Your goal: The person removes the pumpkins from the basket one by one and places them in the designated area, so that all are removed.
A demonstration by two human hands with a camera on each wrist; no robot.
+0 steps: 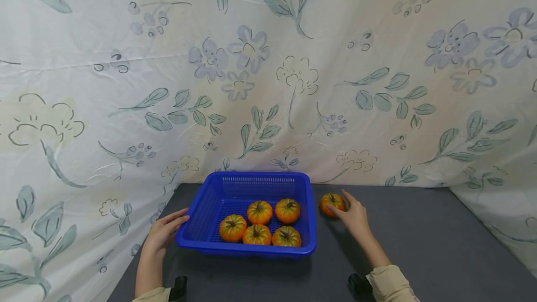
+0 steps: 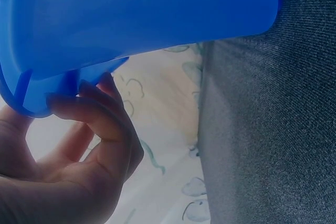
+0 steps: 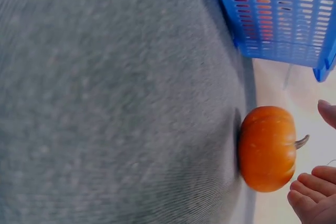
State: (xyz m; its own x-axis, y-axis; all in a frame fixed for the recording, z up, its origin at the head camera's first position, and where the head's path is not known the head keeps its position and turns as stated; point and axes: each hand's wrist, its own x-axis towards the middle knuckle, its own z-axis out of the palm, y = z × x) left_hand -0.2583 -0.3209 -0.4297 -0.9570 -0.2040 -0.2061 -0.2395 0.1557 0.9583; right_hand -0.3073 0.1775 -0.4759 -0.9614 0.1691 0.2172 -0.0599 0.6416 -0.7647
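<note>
A blue plastic basket [image 1: 250,246] sits on the dark table with several small orange pumpkins [image 1: 259,212] inside. At its left side, my left hand [image 1: 165,232] holds the rim; in the left wrist view the fingers [image 2: 100,114] curl up under the rim's edge. One more pumpkin [image 1: 331,205] sits on the table just right of the basket. My right hand [image 1: 354,216] is beside that pumpkin with thumb and fingers spread. The right wrist view shows the pumpkin [image 3: 269,148] with its stem towards the hand [image 3: 317,195], and a gap between them.
The dark grey table [image 1: 419,241] extends to the right of the hand. A white floral curtain [image 1: 268,73] hangs behind the table and along its left side. The basket's perforated wall [image 3: 278,14] stands close to the loose pumpkin.
</note>
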